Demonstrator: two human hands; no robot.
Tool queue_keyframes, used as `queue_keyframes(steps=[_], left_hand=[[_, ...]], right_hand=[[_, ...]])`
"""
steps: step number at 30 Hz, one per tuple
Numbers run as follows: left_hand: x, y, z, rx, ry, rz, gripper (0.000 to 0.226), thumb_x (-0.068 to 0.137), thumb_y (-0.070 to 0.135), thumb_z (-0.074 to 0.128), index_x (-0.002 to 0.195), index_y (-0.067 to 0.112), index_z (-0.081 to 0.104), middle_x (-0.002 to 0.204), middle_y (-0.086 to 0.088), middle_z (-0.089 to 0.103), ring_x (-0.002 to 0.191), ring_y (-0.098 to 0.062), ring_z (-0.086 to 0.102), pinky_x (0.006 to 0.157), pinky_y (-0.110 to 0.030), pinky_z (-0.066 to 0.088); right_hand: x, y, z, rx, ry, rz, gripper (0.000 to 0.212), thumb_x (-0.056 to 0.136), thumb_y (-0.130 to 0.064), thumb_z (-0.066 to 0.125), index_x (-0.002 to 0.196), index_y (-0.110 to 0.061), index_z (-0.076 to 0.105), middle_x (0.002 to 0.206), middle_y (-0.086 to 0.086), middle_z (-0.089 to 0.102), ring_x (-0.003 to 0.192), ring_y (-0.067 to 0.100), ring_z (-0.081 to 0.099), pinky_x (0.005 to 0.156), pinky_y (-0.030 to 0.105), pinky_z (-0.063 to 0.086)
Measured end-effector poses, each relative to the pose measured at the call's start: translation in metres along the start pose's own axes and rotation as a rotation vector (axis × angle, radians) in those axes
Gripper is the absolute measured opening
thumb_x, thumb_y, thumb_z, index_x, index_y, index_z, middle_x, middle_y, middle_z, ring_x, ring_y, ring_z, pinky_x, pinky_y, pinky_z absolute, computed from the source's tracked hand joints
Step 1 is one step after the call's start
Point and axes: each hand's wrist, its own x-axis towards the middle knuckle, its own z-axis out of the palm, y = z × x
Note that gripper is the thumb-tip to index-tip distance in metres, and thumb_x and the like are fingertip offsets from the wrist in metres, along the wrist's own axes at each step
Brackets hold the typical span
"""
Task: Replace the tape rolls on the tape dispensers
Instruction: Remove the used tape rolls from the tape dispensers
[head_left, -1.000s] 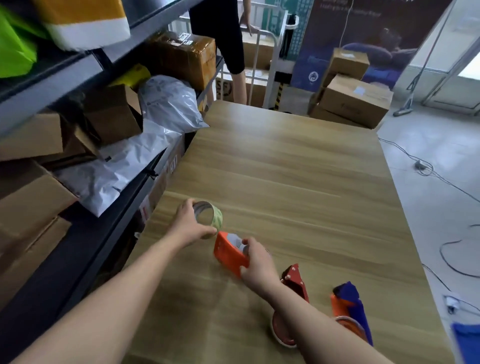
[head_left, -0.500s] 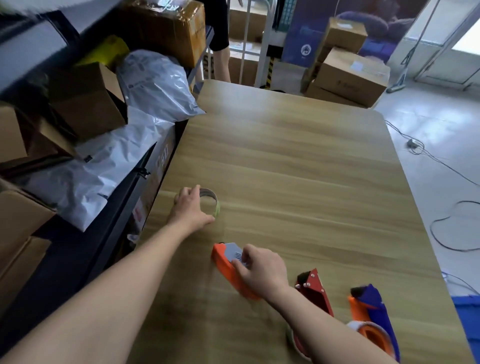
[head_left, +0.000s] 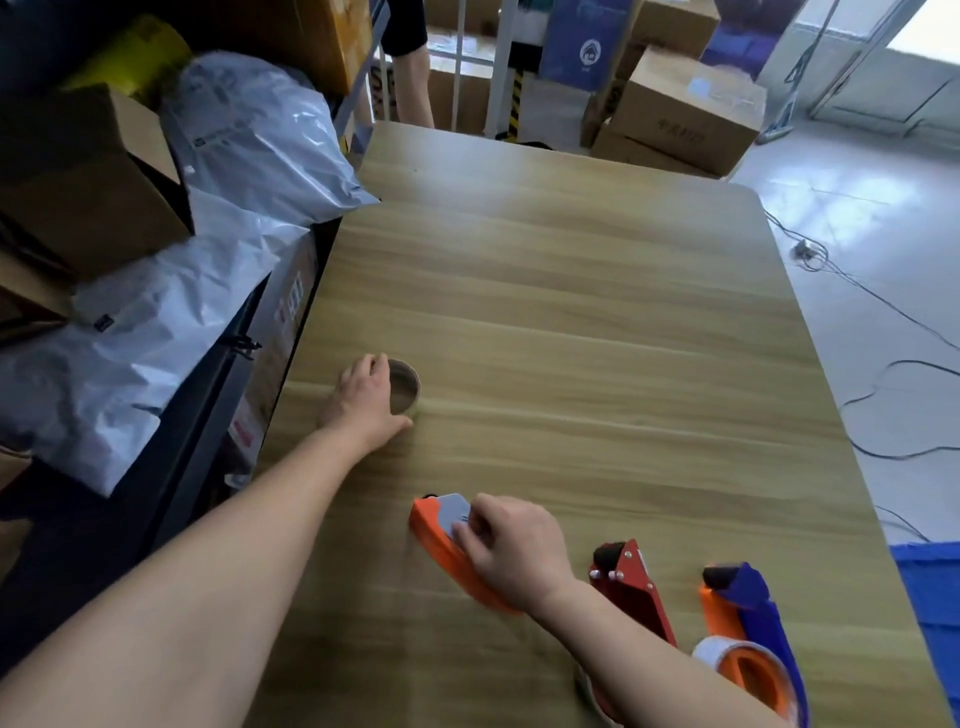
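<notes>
My left hand (head_left: 363, 402) rests on a nearly empty cardboard tape core (head_left: 405, 387) lying flat on the wooden table (head_left: 597, 322), fingers curled round its left side. Nearer to me, my right hand (head_left: 511, 551) grips an orange tape dispenser (head_left: 441, 535) with a grey plate, lying on the table. Right of it sit a red dispenser (head_left: 631, 587), partly hidden by my right forearm, and a blue-and-orange dispenser (head_left: 748, 629) carrying a tape roll.
Shelving (head_left: 197, 395) along the table's left edge holds cardboard boxes (head_left: 88, 176) and grey mail bags (head_left: 249, 135). Another person (head_left: 410, 62) stands beyond the far end. Stacked boxes (head_left: 680, 109) and cables (head_left: 883, 374) lie on the floor at right; a blue bin (head_left: 930, 597) sits near the right edge.
My left hand carried the tape core away from the orange dispenser and laid it flat on the table. My right hand lowered the orange dispenser onto the table.
</notes>
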Motion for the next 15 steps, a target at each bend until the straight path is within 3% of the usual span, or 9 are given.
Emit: queue_keyframes(steps=[6,15], left_hand=[[-0.004,0.001,-0.002,0.109,-0.016,0.021,0.103,0.079,0.051,0.067,0.150,0.011,0.005,0.160,-0.008,-0.002,0.147,-0.024,0.002,0.117,-0.039,0.015],[-0.051,0.030,-0.007,0.136,0.014,0.092,0.067,0.085,0.042,0.063,0.139,0.015,0.035,0.157,-0.009,0.016,0.146,-0.026,0.008,0.115,-0.042,0.018]], right_hand=[[-0.001,-0.001,-0.001,-0.005,-0.015,0.019,0.024,0.089,-0.044,0.050,0.074,-0.026,0.044,0.083,0.002,0.066,0.081,0.028,0.060,0.061,0.032,0.032],[-0.016,0.002,-0.019,-0.077,-0.039,-0.018,0.022,0.090,-0.039,0.049,0.085,-0.019,0.056,0.095,0.005,0.066,0.091,0.029,0.061,0.068,0.034,0.042]])
